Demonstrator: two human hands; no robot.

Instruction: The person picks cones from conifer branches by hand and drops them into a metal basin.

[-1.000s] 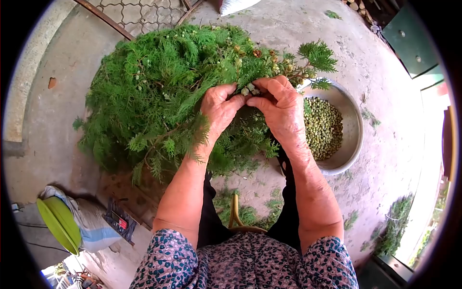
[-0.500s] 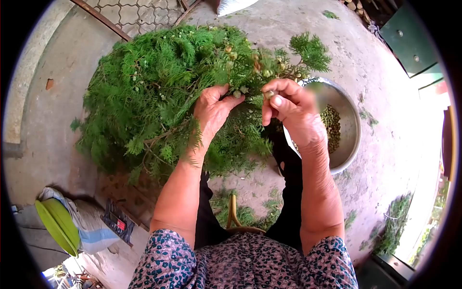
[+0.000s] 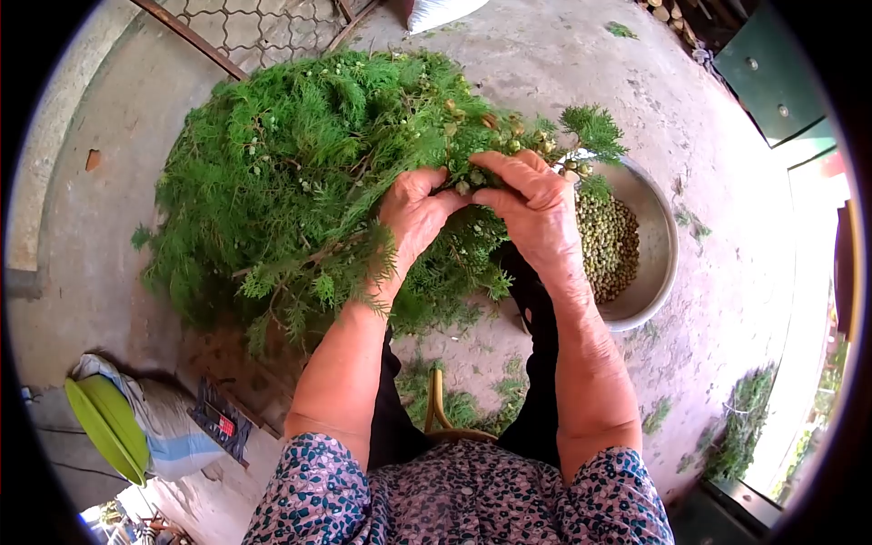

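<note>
Head view: the right hand (image 3: 540,211), thumb and forefinger parted, is returning to round pale-green cones (image 3: 463,187) beside the left hand (image 3: 414,214), its grip unclear, so picking is apparently continuing.

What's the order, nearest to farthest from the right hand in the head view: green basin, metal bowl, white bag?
1. Metal bowl: right of the right hand.
2. White bag: top edge.
3. Green basin: lower left.
</note>
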